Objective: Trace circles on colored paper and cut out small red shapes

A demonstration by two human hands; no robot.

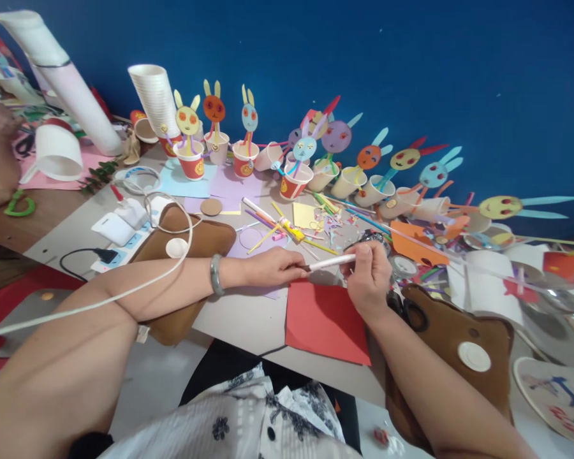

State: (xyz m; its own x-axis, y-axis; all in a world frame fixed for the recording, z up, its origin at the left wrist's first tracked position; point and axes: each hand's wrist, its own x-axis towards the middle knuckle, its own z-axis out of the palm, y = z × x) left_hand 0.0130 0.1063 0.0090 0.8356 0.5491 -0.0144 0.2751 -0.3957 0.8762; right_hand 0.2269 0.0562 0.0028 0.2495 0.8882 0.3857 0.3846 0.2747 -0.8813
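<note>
Left hand (280,264) pinched at dark left tip, right hand (370,277) curled closed round right end, slim white stick (333,261) between, far of red paper sheet (326,322); moving it calls for matched, light grips.

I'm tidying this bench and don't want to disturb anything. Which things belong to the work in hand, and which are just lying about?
Likely in the work:
white pen-like stick, between left hand and right hand
red sheet
eared figures in cups

Seemingly just lying about:
power strip
white charger
tall flask
</note>
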